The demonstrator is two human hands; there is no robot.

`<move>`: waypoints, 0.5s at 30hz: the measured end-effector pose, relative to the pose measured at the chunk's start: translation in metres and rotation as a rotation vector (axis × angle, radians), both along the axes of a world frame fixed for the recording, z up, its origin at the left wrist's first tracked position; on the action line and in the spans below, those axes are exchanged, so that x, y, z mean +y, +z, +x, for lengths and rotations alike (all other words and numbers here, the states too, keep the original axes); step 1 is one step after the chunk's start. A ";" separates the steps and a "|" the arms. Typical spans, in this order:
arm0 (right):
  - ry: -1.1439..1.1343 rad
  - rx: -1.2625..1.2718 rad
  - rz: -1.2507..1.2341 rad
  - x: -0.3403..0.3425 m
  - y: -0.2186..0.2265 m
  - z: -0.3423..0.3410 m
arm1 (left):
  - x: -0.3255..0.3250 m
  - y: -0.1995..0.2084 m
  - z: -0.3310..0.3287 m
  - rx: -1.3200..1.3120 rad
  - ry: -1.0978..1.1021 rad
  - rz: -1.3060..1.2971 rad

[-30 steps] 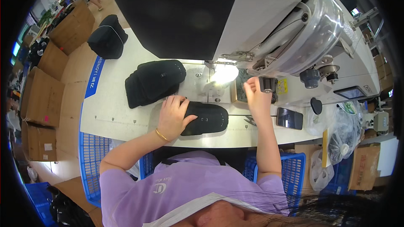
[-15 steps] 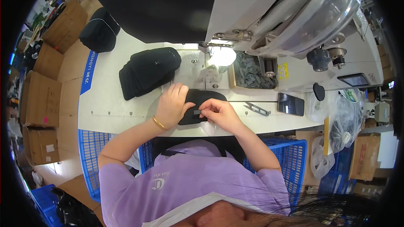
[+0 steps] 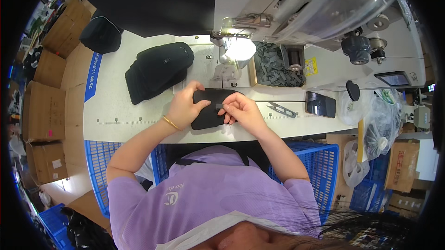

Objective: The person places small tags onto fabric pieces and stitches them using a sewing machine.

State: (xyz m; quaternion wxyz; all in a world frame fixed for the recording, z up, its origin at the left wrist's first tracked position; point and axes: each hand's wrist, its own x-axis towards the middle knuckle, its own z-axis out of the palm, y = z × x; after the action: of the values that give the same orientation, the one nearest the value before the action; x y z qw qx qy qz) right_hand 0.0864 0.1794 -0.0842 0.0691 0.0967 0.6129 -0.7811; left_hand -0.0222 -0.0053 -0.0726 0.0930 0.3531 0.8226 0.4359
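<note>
A black rounded fabric piece point(image 3: 208, 116) lies at the front of the sewing machine table, between my hands. My left hand point(image 3: 183, 107) grips its left edge, thumb on top and fingers over the far side. On the piece's middle sits a small grey tag point(image 3: 219, 106). My right hand point(image 3: 242, 112) pinches that tag's right end between thumb and forefinger, its other fingers curled over the black fabric. Up and to the left rests a stack of similar black fabric pieces point(image 3: 157, 70). A shallow box point(image 3: 254, 75) full of loose grey tags stands beyond my right hand.
The sewing machine head point(image 3: 259, 0) with its lit lamp overhangs the far side. Thread snips point(image 3: 282, 109) and a phone point(image 3: 320, 104) lie to the right. A black bundle point(image 3: 100, 35) sits at the far left. Blue baskets point(image 3: 320, 171) stand below the table's front edge.
The whole view has shifted slightly. My right hand's lower fingers have changed their curl over the black piece; its pinch stays at the grey tag. My left hand keeps its place on the left edge.
</note>
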 end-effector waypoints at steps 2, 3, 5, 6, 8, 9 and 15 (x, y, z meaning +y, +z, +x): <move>0.010 -0.012 0.038 -0.006 0.003 0.000 | 0.001 -0.001 0.001 -0.121 0.046 0.023; 0.022 -0.024 0.076 -0.008 0.005 0.000 | 0.001 -0.003 0.003 -0.067 0.079 0.019; 0.030 -0.023 0.079 -0.007 0.008 0.000 | 0.000 -0.006 0.008 -0.010 0.116 0.014; 0.036 -0.023 0.084 -0.007 0.009 0.000 | 0.000 -0.007 0.012 0.192 0.101 0.012; 0.035 -0.017 0.077 -0.006 0.009 -0.001 | 0.001 -0.006 0.013 0.516 0.049 -0.041; 0.032 -0.013 0.072 -0.005 0.008 0.000 | 0.003 -0.001 0.013 0.517 0.051 -0.042; 0.021 -0.009 0.058 -0.005 0.005 0.001 | -0.001 0.007 0.011 0.941 -0.095 0.013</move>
State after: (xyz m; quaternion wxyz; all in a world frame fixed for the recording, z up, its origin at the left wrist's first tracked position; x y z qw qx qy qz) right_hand 0.0872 0.1740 -0.0792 0.0770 0.0956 0.6358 -0.7620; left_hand -0.0107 -0.0066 -0.0657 -0.2721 0.5501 0.7556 0.2290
